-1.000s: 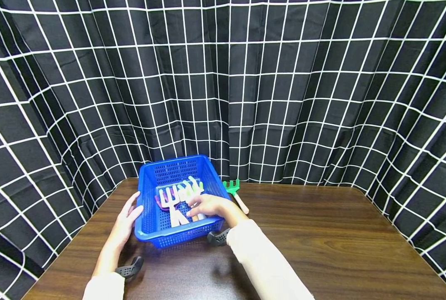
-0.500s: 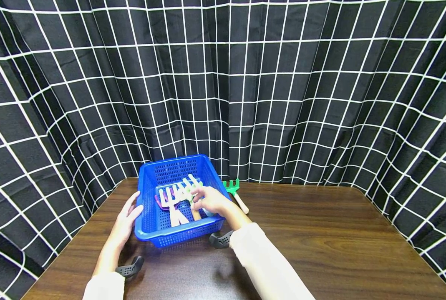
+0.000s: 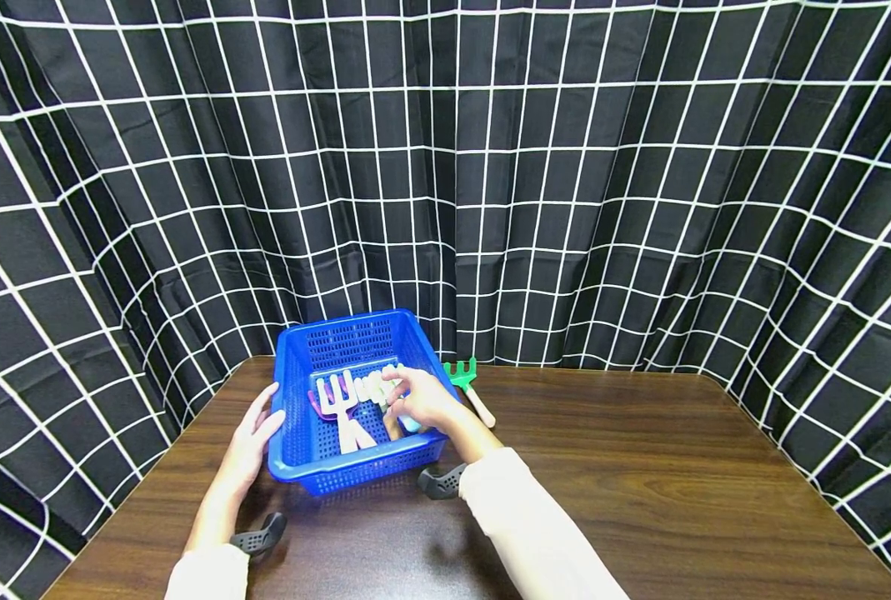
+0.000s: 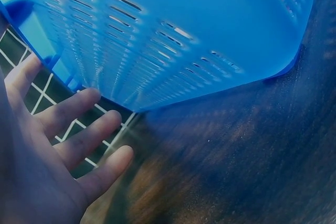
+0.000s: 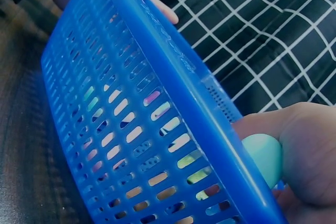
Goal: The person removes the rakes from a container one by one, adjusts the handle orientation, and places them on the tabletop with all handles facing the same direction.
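Note:
A blue plastic basket [image 3: 325,468] stands on the table with several small rakes in it. My left hand [image 3: 252,432] rests at its left rim, two fingertips lying over the edge. In the left wrist view the other fingers [image 4: 86,146] are spread beside the outer wall. My right hand [image 3: 424,400] is inside the basket at the right, holding a garden tool by its light blue handle [image 5: 263,157]. That tool's head cannot be told from the pale tines around the hand. Left of it lie a white rake [image 3: 337,404] and a purple rake [image 3: 317,407], partly covered.
A green rake [image 3: 463,377] with a pale handle lies on the brown wooden table [image 3: 640,467], just right of the basket. A black curtain [image 3: 565,208] with a white grid hangs behind and at both sides.
My right hand has shifted slightly right and back inside the basket. The pale tines that stuck up above it are now lower. My left hand and the basket have stayed in place.

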A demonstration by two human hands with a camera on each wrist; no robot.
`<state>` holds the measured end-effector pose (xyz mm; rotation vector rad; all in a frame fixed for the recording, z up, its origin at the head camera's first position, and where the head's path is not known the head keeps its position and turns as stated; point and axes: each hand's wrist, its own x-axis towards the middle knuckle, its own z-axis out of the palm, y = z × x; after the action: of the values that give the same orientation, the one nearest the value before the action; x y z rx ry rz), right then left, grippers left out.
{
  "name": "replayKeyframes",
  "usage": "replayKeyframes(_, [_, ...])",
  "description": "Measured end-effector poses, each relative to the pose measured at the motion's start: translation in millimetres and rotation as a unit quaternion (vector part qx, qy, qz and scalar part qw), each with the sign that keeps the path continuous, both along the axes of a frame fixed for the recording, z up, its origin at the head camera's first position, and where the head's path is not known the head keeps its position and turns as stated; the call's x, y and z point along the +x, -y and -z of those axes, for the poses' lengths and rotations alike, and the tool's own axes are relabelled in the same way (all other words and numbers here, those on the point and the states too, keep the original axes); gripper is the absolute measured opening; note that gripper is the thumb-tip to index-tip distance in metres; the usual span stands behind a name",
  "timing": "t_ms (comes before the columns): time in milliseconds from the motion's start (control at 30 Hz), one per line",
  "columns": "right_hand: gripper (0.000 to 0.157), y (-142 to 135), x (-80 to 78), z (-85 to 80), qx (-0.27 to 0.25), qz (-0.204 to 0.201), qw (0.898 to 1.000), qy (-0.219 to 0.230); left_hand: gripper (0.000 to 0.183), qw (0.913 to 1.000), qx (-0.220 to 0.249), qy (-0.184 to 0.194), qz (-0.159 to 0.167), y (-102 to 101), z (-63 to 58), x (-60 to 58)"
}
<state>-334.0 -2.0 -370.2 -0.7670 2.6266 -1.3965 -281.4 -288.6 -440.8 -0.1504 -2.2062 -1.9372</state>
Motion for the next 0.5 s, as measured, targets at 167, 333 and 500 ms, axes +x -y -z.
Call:
replayKeyframes(167, [0.059,-0.3,-0.8,-0.8,0.007,0.038,0.999,-0.021,0.057,0.9998,-0.011,0.012,-0.009,0.2,-1.8,-0.7])
replayKeyframes(333, [0.061,0.8,-0.4,-2.7,0.013,0.074,0.997,-0.016,0.058,0.9997,-0.011,0.018,-0.011,1.0,-1.9,-1.0])
replayKeyframes(500, [0.058,0.5,-1.8,-2.2,0.012,0.116,0.993,-0.032,0.057,0.9999,-0.003,0.01,-0.006,1.5,0.1,-0.8])
